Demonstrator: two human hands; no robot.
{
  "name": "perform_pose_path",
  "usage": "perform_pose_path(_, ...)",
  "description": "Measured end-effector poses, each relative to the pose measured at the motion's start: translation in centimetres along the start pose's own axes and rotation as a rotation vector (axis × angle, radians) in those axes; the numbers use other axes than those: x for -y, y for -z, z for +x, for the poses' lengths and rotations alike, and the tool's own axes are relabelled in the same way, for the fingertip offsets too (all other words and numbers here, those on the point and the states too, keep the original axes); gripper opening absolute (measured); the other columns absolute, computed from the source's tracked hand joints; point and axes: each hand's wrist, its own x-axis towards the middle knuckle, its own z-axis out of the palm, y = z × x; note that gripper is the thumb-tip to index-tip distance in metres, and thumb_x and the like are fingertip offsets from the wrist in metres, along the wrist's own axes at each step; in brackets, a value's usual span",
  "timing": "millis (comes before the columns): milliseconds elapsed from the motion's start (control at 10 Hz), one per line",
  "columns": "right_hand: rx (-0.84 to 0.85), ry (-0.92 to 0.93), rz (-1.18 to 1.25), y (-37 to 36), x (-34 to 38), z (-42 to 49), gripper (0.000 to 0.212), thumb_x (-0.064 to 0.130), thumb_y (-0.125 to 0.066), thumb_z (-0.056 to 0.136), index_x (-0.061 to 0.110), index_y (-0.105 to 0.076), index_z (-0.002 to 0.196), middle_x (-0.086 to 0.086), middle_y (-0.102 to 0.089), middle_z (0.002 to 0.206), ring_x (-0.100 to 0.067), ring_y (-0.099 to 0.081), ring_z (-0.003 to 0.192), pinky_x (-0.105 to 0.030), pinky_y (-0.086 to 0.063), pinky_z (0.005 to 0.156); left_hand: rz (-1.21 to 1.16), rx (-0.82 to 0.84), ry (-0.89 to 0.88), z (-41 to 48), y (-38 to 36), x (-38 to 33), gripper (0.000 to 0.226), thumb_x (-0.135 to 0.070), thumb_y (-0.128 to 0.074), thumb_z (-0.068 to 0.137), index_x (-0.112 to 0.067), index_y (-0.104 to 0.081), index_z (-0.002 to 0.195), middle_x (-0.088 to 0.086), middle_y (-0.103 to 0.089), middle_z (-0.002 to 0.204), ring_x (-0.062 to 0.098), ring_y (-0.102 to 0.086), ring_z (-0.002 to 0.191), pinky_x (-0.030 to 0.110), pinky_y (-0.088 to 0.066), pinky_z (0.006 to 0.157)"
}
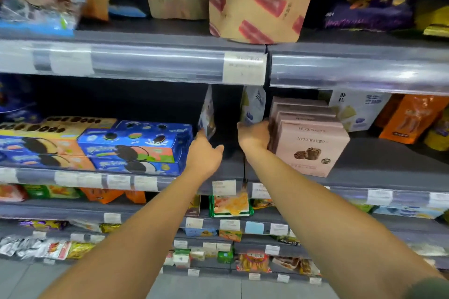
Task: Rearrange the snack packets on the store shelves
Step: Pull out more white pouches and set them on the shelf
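Note:
Both my arms reach into the middle shelf [379, 160]. My left hand [205, 153] holds the lower edge of a thin white-and-blue snack pouch [207, 114], which stands edge-on in the dark gap. My right hand [254, 136] grips the bottom of a second white-and-blue pouch [254, 107], upright beside a row of pink cookie boxes [308, 143]. The right hand's knuckles touch the side of those boxes. The fingers of both hands are partly hidden behind the pouches.
Blue cookie boxes [136, 145] are stacked left of my left hand. More white pouches [357, 109] and orange bags [408, 116] stand right of the pink boxes. Tan bags [255, 0] sit on the shelf above. Lower shelves hold several small packets.

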Motion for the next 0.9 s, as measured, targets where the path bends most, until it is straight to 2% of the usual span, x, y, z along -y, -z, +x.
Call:
perform_pose_path(100,-0.085,0.005,0.068,-2.0,-0.6,2.0,0.064,0.023,-0.065,0.083,0.004,-0.037,0.137,-0.017,-0.057,0.131,-0.033,-0.058,0.118,-0.040,-0.050,0.095,-0.067,-0.043,0.056,2.7,-1.2,0.0,0.075,-0.021,-0.061,0.090,-0.008,-0.019,0.151,0.017,-0.051,0.139,0.035,-0.049,0.125,0.032,-0.043,0.093)
perform_pose_path(200,-0.188,0.060,0.038,-3.3,-1.6,3.1,0.066,0.023,-0.065,0.083,0.003,-0.036,0.139,-0.018,-0.054,0.133,-0.032,-0.054,0.121,-0.039,-0.048,0.098,-0.132,-0.107,0.104,5.0,-1.9,-0.1,0.081,-0.022,-0.060,0.090,-0.009,-0.010,0.153,0.014,-0.039,0.151,0.033,-0.044,0.133,0.034,-0.039,0.106)
perform_pose_path(300,-0.217,0.095,0.013,-3.8,-2.0,4.1,0.068,0.024,-0.067,0.083,0.009,-0.037,0.142,-0.016,-0.050,0.137,-0.031,-0.050,0.125,-0.040,-0.043,0.102,-0.175,-0.136,0.132,6.8,-2.5,-0.2,0.083,-0.023,-0.061,0.089,-0.012,-0.009,0.153,0.014,-0.037,0.152,0.034,-0.043,0.135,0.040,-0.039,0.108)
perform_pose_path(400,-0.186,0.105,-0.015,-4.5,-1.7,5.3,0.052,0.029,-0.066,0.084,0.012,-0.049,0.130,-0.015,-0.055,0.126,-0.031,-0.057,0.113,-0.035,-0.049,0.091,-0.232,-0.148,0.110,8.1,-3.2,-0.4,0.085,-0.022,-0.065,0.087,-0.014,-0.013,0.153,0.015,-0.043,0.148,0.034,-0.046,0.132,0.043,-0.042,0.106)
perform_pose_path(500,-0.145,0.077,0.042,-4.6,-1.1,6.2,0.046,0.022,-0.062,0.090,0.007,-0.049,0.131,-0.009,-0.059,0.124,-0.022,-0.058,0.110,-0.015,-0.039,0.077,-0.293,-0.184,0.092,8.9,-3.7,-0.7,0.079,-0.021,-0.066,0.087,-0.018,-0.021,0.152,0.013,-0.050,0.143,0.033,-0.051,0.128,0.043,-0.044,0.104)
perform_pose_path(600,-0.104,0.115,0.030,-4.4,-1.0,7.2,0.038,0.020,-0.054,0.096,0.002,-0.050,0.129,-0.010,-0.062,0.117,-0.022,-0.058,0.109,-0.013,-0.036,0.074,-0.326,-0.275,0.088,9.1,-4.0,-0.8,0.056,-0.023,-0.061,0.089,-0.020,-0.042,0.143,0.011,-0.063,0.129,0.032,-0.060,0.117,0.044,-0.050,0.097)
perform_pose_path(700,-0.088,0.170,-0.078,-3.1,-0.3,6.5,0.034,0.022,-0.043,0.099,0.002,-0.056,0.123,-0.017,-0.062,0.120,-0.032,-0.057,0.112,-0.025,-0.037,0.081,-0.237,-0.321,0.095,9.1,-3.7,-1.1,0.034,-0.022,-0.053,0.094,-0.006,-0.060,0.123,0.019,-0.068,0.114,0.039,-0.062,0.106,0.044,-0.053,0.087)
perform_pose_path(800,-0.055,0.194,-0.048,-3.4,-0.3,5.4,0.035,0.025,-0.040,0.101,0.001,-0.062,0.112,-0.018,-0.065,0.111,-0.033,-0.061,0.104,-0.025,-0.041,0.079,-0.205,-0.347,0.152,8.1,-3.0,-1.8,0.028,-0.012,-0.048,0.094,0.006,-0.064,0.108,0.029,-0.065,0.109,0.046,-0.060,0.103,0.043,-0.050,0.080)
perform_pose_path(900,-0.116,0.261,0.064,-3.6,-0.5,3.1,0.036,0.031,-0.043,0.100,0.004,-0.066,0.094,-0.020,-0.071,0.090,-0.032,-0.069,0.082,-0.030,-0.052,0.071,-0.151,-0.333,0.170,5.9,-2.5,-2.7,0.027,-0.009,-0.046,0.095,0.009,-0.063,0.104,0.030,-0.064,0.110,0.045,-0.058,0.106,0.041,-0.046,0.082)
